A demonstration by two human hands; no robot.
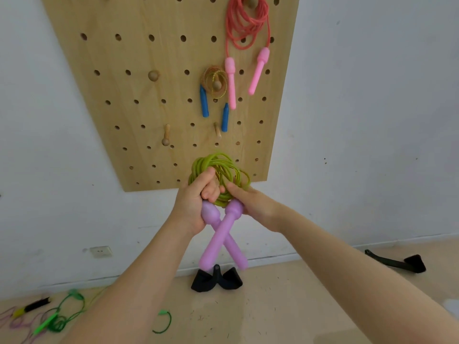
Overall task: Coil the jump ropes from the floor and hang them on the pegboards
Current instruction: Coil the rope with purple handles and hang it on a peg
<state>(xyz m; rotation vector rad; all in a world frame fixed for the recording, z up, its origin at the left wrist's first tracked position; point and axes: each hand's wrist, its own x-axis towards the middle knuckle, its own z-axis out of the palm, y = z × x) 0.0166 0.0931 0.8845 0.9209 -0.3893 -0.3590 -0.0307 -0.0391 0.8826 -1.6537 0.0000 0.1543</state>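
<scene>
Two hands on one coiled green rope [218, 173], held before the lower edge of the pegboard [139, 95]: left hand [196, 202] fingers clamped round coil and purple handle [216, 239], right hand [250, 202] fingers pinching the other handle top. Coiling judged complete. Next: lift coil over a free peg [166, 138].

Tan floor [285, 306]: green rope [62, 316], black strap [397, 263], black pad [216, 280].

No text, label, brand or number can be read anywhere
</scene>
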